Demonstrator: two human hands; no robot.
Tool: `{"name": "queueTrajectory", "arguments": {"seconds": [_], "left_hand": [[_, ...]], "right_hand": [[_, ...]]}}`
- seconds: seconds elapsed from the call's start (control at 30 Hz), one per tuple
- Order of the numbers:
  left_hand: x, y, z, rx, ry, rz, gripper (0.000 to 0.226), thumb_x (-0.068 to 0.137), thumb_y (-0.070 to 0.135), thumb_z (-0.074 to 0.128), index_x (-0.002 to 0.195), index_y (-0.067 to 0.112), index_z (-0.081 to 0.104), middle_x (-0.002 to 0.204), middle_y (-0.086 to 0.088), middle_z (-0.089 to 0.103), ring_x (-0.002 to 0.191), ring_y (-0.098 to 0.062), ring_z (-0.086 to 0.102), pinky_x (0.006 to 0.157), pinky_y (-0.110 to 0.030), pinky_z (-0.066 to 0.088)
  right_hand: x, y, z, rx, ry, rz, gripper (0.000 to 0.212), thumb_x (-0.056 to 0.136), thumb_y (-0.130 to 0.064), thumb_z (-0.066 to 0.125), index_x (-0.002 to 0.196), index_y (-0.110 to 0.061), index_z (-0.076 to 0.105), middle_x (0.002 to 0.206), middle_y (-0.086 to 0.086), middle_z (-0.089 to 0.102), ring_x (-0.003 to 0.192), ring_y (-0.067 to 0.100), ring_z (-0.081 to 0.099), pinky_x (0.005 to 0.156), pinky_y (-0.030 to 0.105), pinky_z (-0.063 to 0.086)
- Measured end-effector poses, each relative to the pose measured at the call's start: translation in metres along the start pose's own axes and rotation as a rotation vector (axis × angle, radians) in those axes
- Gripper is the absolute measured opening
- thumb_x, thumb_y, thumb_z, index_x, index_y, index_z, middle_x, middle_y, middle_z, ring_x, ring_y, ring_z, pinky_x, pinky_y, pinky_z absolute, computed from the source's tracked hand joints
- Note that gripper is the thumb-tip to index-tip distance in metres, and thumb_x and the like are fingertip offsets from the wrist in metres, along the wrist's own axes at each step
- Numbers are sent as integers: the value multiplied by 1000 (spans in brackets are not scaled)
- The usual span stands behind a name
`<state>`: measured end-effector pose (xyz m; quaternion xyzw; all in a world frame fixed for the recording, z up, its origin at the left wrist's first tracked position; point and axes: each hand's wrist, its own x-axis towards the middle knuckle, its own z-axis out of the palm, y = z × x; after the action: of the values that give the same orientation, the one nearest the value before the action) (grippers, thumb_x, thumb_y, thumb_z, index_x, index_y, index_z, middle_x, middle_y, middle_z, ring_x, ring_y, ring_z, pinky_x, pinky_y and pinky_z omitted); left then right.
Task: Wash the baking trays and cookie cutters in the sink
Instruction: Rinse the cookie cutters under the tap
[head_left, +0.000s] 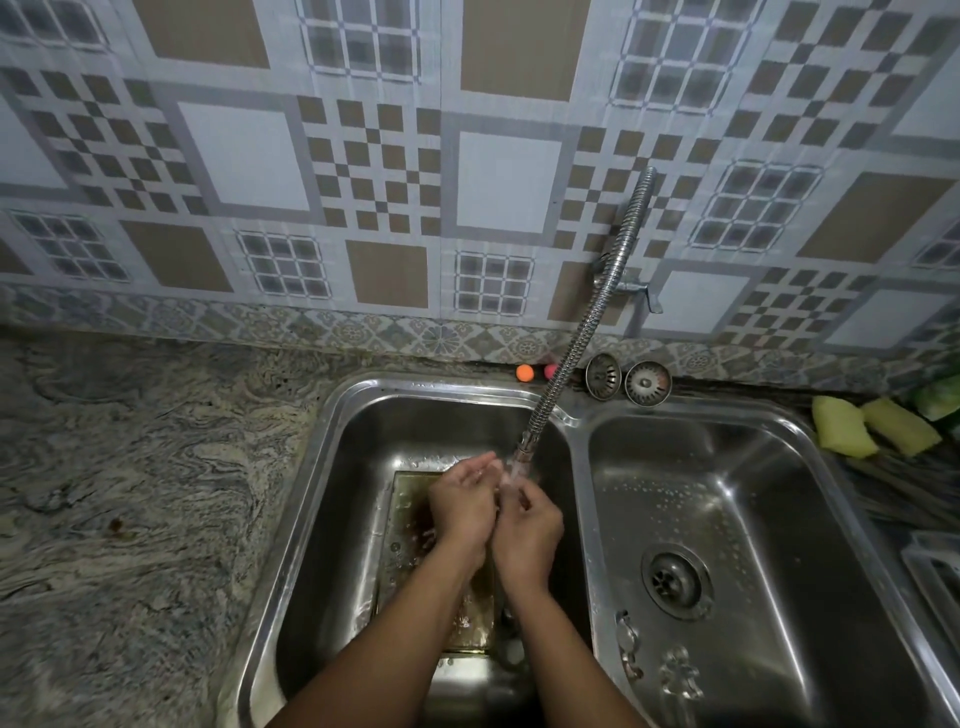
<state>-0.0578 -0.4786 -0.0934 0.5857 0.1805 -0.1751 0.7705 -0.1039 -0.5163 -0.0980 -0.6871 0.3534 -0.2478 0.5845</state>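
A baking tray (410, 525) with brown residue lies flat on the floor of the left sink basin (332, 499). Both hands are held over it under the running tap. My left hand (462, 506) is cupped, palm turned to the right, and holds nothing I can see. My right hand (527, 530) presses against it with its fingers curled under the water stream; whether anything is inside them is hidden. Two metal cookie cutters (628, 644) (678, 675) lie on the floor of the right basin (753, 467), near its front left corner.
A flexible metal tap hose (587, 322) runs from the tiled wall down over the left basin. Two sink strainers (603, 376) (647, 383) and two small coloured balls (525, 373) stand behind the sink. Yellow sponges (872, 428) lie at the right, granite counter (130, 493) at the left.
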Motion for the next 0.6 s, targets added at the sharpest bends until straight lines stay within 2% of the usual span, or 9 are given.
{"name": "queueTrajectory", "arguments": {"seconds": [0.07,0.13,0.23,0.33,0.37,0.43,0.5,0.6], "left_hand": [[-2,2,0,8,-3,6,13,88,4,71,100,9,73,90,-6,77,83,-17,75,75,-28,60],[-4,1,-1,57,-32,12,10,89,8,71,99,11,74,91,-5,77,86,-18,74,77,-28,59],[-4,-1,0,140,-72,-31,8,89,15,73,94,10,76,87,-4,78,91,-25,74,77,-33,59],[-6,9,-1,176,-110,-199,19,88,32,73,90,14,75,66,3,72,60,-17,66,52,-27,50],[-5,13,-2,135,-145,-280,20,89,34,71,92,15,75,67,3,71,58,-14,63,51,-26,48],[-3,17,-4,-23,-192,-405,20,92,28,68,97,10,75,80,-5,74,71,-18,68,67,-29,56],[-1,17,-5,-165,-210,-458,17,92,19,67,98,4,72,91,-14,74,82,-23,69,85,-33,56],[-2,16,-1,-334,-199,-437,14,96,7,58,103,0,68,108,-19,70,88,-23,67,92,-34,53]], "right_hand": [[5,-4,2,1,71,-5,14,93,-15,64,86,-22,74,70,-13,67,66,-6,63,60,14,48],[14,-4,3,32,100,39,15,93,-14,64,82,-17,74,70,-9,69,61,-4,62,60,19,50],[18,-3,-1,39,66,40,22,96,-15,59,80,-14,74,67,-2,69,56,-1,58,57,23,48],[13,-3,-10,71,-40,-65,22,97,-11,58,85,-24,72,78,-6,71,70,-2,64,65,17,50],[13,0,-11,64,-88,-82,21,96,-11,59,89,-25,72,83,-6,72,75,0,66,69,17,52],[17,5,-14,62,-159,-70,17,95,-12,62,100,-24,74,92,-4,74,84,5,70,75,24,57],[22,7,-16,101,-167,-17,20,94,-13,63,112,-20,72,101,-1,74,93,9,70,81,27,57],[23,-1,-14,237,-217,99,24,98,-5,52,113,-12,69,100,2,75,93,12,70,76,20,54]]}}
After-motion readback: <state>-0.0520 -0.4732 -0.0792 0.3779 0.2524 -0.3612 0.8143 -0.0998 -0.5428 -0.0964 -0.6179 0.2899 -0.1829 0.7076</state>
